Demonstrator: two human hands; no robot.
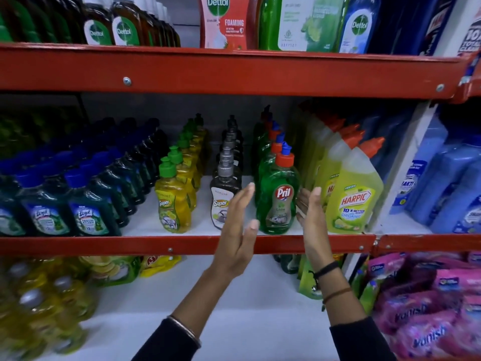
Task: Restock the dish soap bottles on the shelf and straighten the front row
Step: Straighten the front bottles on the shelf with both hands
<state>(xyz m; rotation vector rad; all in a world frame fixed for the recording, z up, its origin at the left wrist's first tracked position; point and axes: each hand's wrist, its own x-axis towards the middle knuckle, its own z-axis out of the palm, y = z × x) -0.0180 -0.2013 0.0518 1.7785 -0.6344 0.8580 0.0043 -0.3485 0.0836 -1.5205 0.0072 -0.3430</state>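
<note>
A green Pril dish soap bottle (279, 196) with a red and blue cap stands upright at the front of its row on the middle shelf (182, 243). My left hand (239, 230) is open just left of it, palm turned toward the bottle. My right hand (311, 217) is open on its right side, fingers close to the bottle; contact is unclear. Left of the Pril row stand a dark Super bottle (222, 201) with a grey cap and a yellow Super bottle (173, 201) with a green cap, each fronting its own row.
Yellow Harpic bottles (354, 199) crowd the right of the Pril row. Dark green Lizol bottles (88, 212) fill the shelf's left part. Blue bottles (442, 178) stand far right. Dettol products (223, 22) sit above; pink Vanish packs (426, 319) and yellow bottles (39, 308) lie below.
</note>
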